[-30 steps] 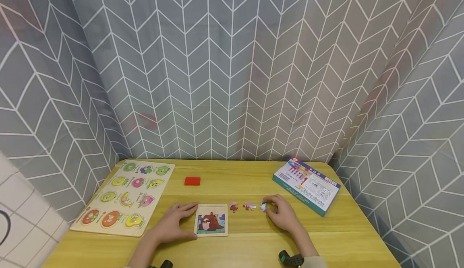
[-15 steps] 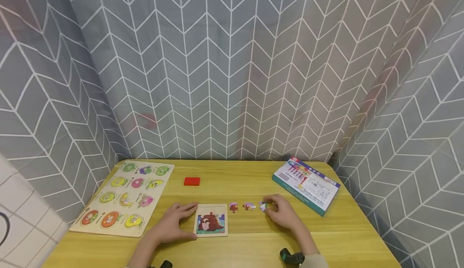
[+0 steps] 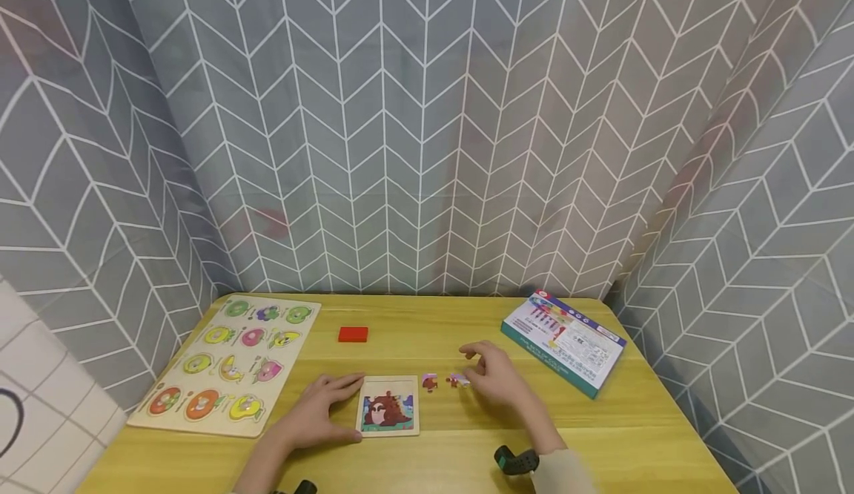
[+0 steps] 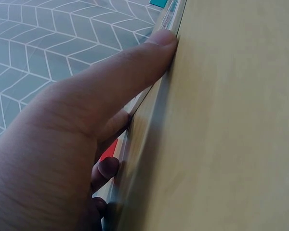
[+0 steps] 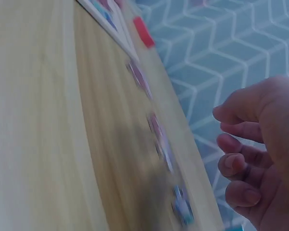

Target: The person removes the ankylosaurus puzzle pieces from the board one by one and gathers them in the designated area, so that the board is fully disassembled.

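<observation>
My left hand (image 3: 312, 414) holds the left side of a small square wooden puzzle tray (image 3: 359, 409). Its thumb (image 4: 151, 48) touches the near edge and its index finger lies at the far corner. A red-brown cartoon animal fills much of the tray; its top strip shows bare wood. My right hand (image 3: 495, 375) hovers over the table with loosely bent fingers, holding nothing. Right of the tray lies a brown and purple puzzle piece (image 3: 430, 382), then a second puzzle piece (image 3: 457, 380). A third, bluish puzzle piece (image 5: 183, 208) shows in the right wrist view, hidden by the hand in the head view.
A wooden fruit puzzle board (image 3: 230, 360) lies on the left of the yellow wooden table (image 3: 427, 472). Behind the tray sits a red block (image 3: 353, 334). At the right rear is a flat printed box (image 3: 564, 342). A patterned grey curtain (image 3: 414, 145) surrounds the table.
My right hand has let go of the bluish piece at the right end of the row and moved left and up over the pieces. The left hand and tray stay in place.
</observation>
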`<action>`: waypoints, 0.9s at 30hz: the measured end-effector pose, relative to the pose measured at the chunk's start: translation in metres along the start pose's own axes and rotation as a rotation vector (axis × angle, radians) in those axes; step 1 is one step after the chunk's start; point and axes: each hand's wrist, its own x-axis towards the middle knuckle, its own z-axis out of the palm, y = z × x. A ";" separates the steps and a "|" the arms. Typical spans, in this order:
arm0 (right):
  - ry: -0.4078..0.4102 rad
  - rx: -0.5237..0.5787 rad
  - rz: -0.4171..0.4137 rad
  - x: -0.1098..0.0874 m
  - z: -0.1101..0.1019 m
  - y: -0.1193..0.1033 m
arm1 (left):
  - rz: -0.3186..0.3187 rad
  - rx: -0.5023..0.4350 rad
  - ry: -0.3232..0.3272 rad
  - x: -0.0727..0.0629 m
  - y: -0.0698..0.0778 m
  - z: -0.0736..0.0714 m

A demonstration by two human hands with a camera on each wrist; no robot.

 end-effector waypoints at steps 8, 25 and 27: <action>-0.091 0.037 -0.064 0.018 0.032 -0.031 | 0.010 0.003 0.001 0.000 0.000 0.001; -0.242 0.077 -0.117 0.031 0.087 -0.085 | 0.011 -0.008 0.018 -0.001 0.000 0.001; -0.264 0.079 -0.128 0.031 0.093 -0.088 | 0.018 -0.007 0.020 -0.001 0.000 0.001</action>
